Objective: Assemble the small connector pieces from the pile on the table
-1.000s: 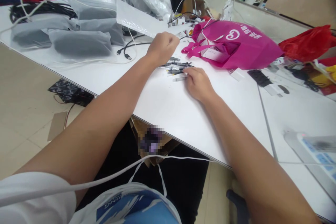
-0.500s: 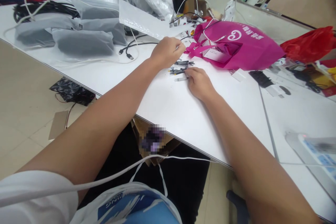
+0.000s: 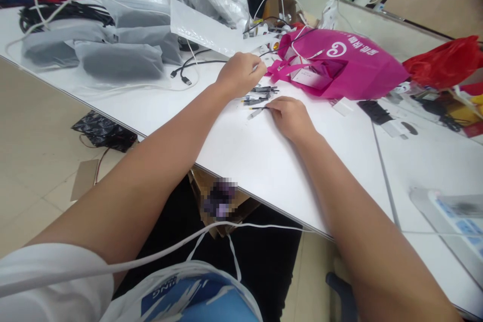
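Observation:
My right hand (image 3: 293, 118) rests low over the white table (image 3: 249, 151), its fingertips pinched on a thin black stick (image 3: 258, 108) with a yellowish tip pointing left. Just below that stick lies a small grey-and-clear piece (image 3: 255, 114). Beyond it is a loose pile of thin black and grey pieces (image 3: 264, 91), too small to name exactly. My left hand (image 3: 241, 74) is closed above the pile's left side. Something pale shows at its fingertips, but I cannot make it out.
A pink bag (image 3: 362, 70) with small boxes lies behind my right hand. Grey wrapped packages (image 3: 123, 63) and black cables (image 3: 185, 80) are to the left. A white cable (image 3: 166, 256) crosses in front of my body. A red plastic bag (image 3: 445, 63) sits far right.
My right hand has drawn slightly toward me, with the black stick now apart from the pile. The grey-and-clear piece has turned to a slant. My left hand is almost still.

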The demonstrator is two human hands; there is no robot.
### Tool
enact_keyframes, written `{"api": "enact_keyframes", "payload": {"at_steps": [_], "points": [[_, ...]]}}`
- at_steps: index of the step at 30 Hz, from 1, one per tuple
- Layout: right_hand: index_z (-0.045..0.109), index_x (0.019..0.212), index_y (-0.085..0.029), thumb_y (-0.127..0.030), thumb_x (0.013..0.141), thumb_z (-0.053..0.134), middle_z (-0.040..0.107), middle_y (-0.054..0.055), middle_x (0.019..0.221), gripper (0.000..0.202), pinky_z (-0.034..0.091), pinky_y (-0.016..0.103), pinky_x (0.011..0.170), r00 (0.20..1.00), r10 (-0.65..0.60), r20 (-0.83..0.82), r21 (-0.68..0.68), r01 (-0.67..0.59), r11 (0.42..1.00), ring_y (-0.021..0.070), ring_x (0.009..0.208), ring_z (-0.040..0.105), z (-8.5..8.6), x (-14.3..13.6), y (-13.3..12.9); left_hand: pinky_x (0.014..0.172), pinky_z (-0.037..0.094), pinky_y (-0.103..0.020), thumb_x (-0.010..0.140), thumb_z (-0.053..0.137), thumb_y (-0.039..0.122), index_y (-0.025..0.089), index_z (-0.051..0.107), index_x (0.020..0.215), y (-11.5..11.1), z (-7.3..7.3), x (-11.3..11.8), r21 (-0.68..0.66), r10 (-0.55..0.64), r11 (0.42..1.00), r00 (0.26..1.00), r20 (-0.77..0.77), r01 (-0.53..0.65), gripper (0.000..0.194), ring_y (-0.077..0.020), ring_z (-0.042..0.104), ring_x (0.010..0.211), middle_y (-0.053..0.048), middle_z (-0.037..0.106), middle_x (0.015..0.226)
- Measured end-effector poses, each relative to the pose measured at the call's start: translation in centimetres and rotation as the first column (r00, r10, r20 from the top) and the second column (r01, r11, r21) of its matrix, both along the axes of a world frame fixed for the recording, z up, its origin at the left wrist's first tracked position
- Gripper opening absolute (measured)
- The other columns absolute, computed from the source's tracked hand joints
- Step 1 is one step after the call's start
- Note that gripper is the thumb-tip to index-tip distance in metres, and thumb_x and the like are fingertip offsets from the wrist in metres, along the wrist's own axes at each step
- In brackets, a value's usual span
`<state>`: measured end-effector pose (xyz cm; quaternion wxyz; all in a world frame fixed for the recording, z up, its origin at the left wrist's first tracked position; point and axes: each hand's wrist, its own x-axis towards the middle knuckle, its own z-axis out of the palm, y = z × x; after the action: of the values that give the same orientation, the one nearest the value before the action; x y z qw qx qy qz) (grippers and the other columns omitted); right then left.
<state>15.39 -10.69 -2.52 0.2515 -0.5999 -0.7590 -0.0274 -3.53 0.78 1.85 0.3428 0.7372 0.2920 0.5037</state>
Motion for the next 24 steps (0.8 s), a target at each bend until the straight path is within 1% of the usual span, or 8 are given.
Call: {"api": "enact_keyframes", "payload": {"at_steps": [3,6,10,13,15,18,21,24], "points": [[0.094,0.113,-0.023,-0.011,0.102,0.055,0.091,0.016,0.123,0.043,0.062,0.052,0.11,0.998,0.002,0.059,-0.017,-0.001,1.0,0.0369,0.116,0.083,0.6,0.1,-0.2,0.079,0.022,-0.043,0.091,0.066,0.02,0.032,0.039,0.054,0.0,-0.3,0.0,-0.015,0.008,1.0,1.0,0.001,-0.008,0.047,-0.0249,0.023,0.076,-0.002,0.029,0.062],[0.094,0.112,-0.023,-0.013,0.1,0.058,0.091,0.016,0.117,0.039,0.062,0.051,0.103,0.992,-0.002,0.123,-0.033,0.006,0.999,0.0377,0.111,0.083,1.3,0.1,-0.4,0.08,0.024,-0.042,0.09,0.066,0.021,0.033,0.041,0.055,-0.1,-0.6,0.1,-0.042,-0.006,0.999,1.0,0.006,0.006,0.045,-0.0256,0.024,0.078,-0.003,0.03,0.061],[0.09,0.115,-0.024,-0.017,0.102,0.058,0.089,0.017,0.112,0.035,0.061,0.05,0.099,0.98,0.004,0.2,-0.047,0.006,0.999,0.0376,0.107,0.079,1.7,0.0,-0.5,0.079,0.021,-0.043,0.096,0.061,0.028,0.034,0.033,0.056,0.0,-0.8,0.2,-0.028,-0.068,0.997,0.997,-0.03,0.068,0.049,-0.0277,0.016,0.082,-0.004,0.021,0.063],[0.086,0.117,-0.019,-0.014,0.105,0.052,0.086,0.021,0.116,0.036,0.06,0.051,0.097,0.96,0.003,0.281,-0.08,0.02,0.997,0.0378,0.107,0.077,1.8,-0.3,-0.5,0.078,0.021,-0.043,0.097,0.056,0.031,0.036,0.03,0.06,-0.1,-0.8,0.2,0.015,-0.055,0.998,0.991,-0.125,0.057,0.046,-0.0288,0.02,0.084,-0.003,0.02,0.062],[0.084,0.119,-0.015,-0.011,0.106,0.049,0.083,0.025,0.118,0.037,0.059,0.052,0.099,0.945,-0.003,0.327,-0.087,0.033,0.996,0.0389,0.109,0.075,1.9,-0.4,-0.6,0.077,0.02,-0.043,0.097,0.054,0.03,0.036,0.029,0.06,-0.3,-0.6,0.1,0.075,0.009,0.997,0.985,-0.171,0.004,0.045,-0.0281,0.023,0.081,-0.002,0.024,0.062],[0.081,0.123,-0.012,-0.007,0.104,0.048,0.081,0.028,0.123,0.039,0.06,0.053,0.101,0.93,0.001,0.367,-0.08,0.03,0.996,0.0408,0.117,0.073,1.9,-0.6,-0.8,0.075,0.016,-0.043,0.1,0.053,0.026,0.034,0.026,0.059,-0.6,-0.4,0.0,0.141,0.087,0.988,0.981,-0.172,-0.063,0.049,-0.0261,0.022,0.075,-0.001,0.025,0.063],[0.079,0.129,-0.01,-0.005,0.102,0.044,0.078,0.029,0.131,0.044,0.06,0.056,0.105,0.928,-0.02,0.372,-0.058,0.044,0.997,0.0428,0.124,0.072,2.0,-0.5,-1.0,0.075,0.016,-0.043,0.102,0.058,0.029,0.033,0.027,0.056,-0.6,-0.2,-0.1,0.115,0.075,0.992,0.986,-0.147,-0.058,0.055,-0.0255,0.021,0.071,0.0,0.024,0.062],[0.075,0.138,-0.014,-0.008,0.105,0.039,0.076,0.027,0.137,0.049,0.059,0.06,0.111,0.957,-0.055,0.286,-0.01,0.06,0.998,0.0424,0.127,0.07,2.0,-0.3,-1.0,0.071,0.021,-0.04,0.097,0.068,0.037,0.033,0.032,0.053,-0.4,-0.3,0.0,0.042,0.044,0.998,0.998,-0.052,-0.042,0.057,-0.0261,0.03,0.069,0.0,0.024,0.061]]}}
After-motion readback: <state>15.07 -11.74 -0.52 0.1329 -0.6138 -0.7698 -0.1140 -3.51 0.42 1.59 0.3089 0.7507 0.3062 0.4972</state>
